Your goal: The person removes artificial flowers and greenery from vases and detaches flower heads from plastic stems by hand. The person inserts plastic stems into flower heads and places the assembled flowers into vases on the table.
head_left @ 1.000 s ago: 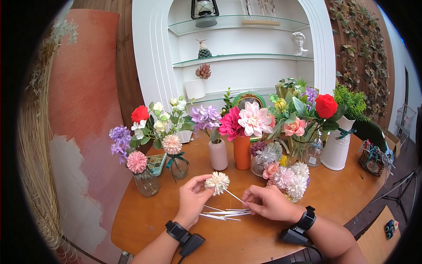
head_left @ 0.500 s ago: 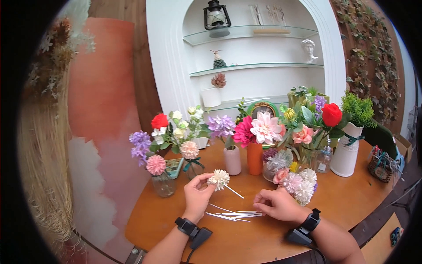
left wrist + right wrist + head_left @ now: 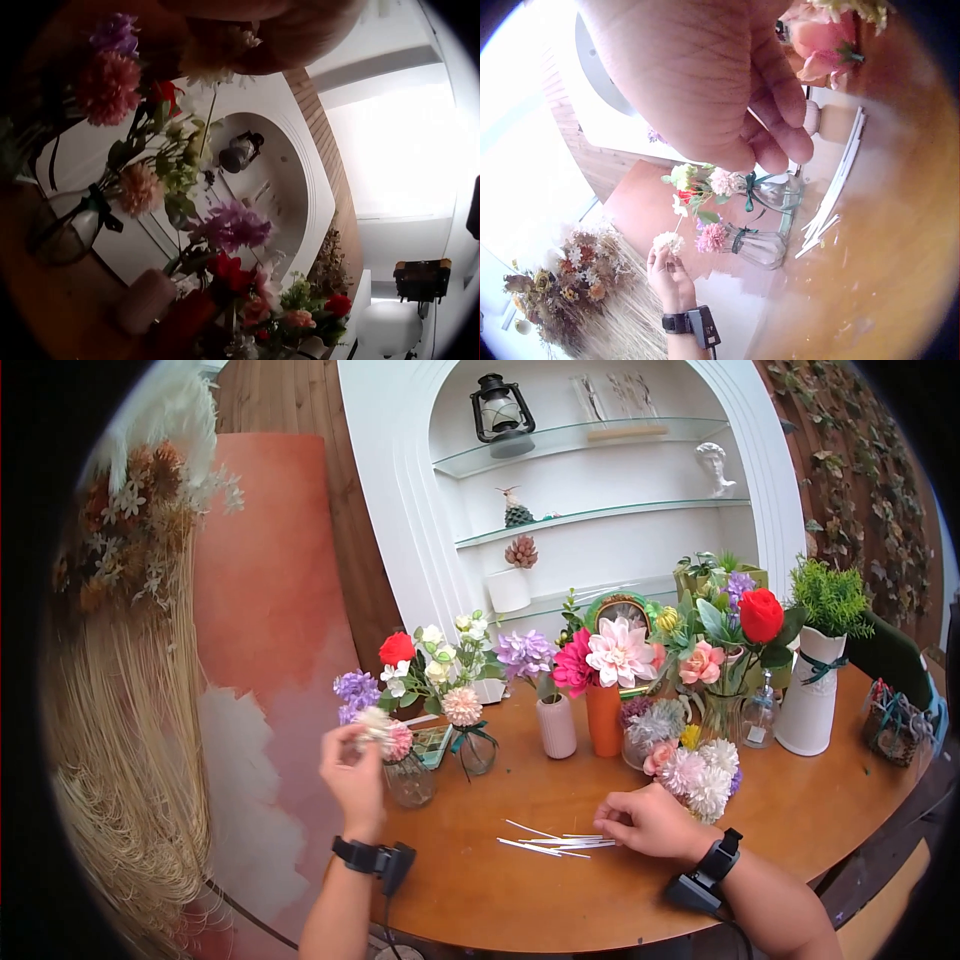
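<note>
My left hand (image 3: 352, 785) pinches a cream pompom flower (image 3: 374, 728) under its head, raised in front of the pink pompom flower (image 3: 400, 742) in a glass vase (image 3: 412, 784). In the left wrist view, a thin white stem (image 3: 208, 124) runs from the held flower (image 3: 204, 64). The right wrist view also shows the left hand (image 3: 671, 283) with this bloom (image 3: 669, 242). Loosely curled, my right hand (image 3: 652, 822) is low over the table beside several loose white sticks (image 3: 550, 845); no object shows in its fingers (image 3: 780, 97).
Behind the hands stand a ribboned vase (image 3: 476, 752), a pink vase (image 3: 557, 728), an orange vase (image 3: 604, 722) and a white pitcher (image 3: 808, 710). Pompom flowers (image 3: 708, 788) lie beyond my right hand. A basket (image 3: 890, 738) sits at the table's right. Dried stalks (image 3: 130, 730) hang at the left.
My left hand has carried the cream flower left and up, from above the sticks to the pink flower. My right hand has let go of its stem. The head view has shifted left.
</note>
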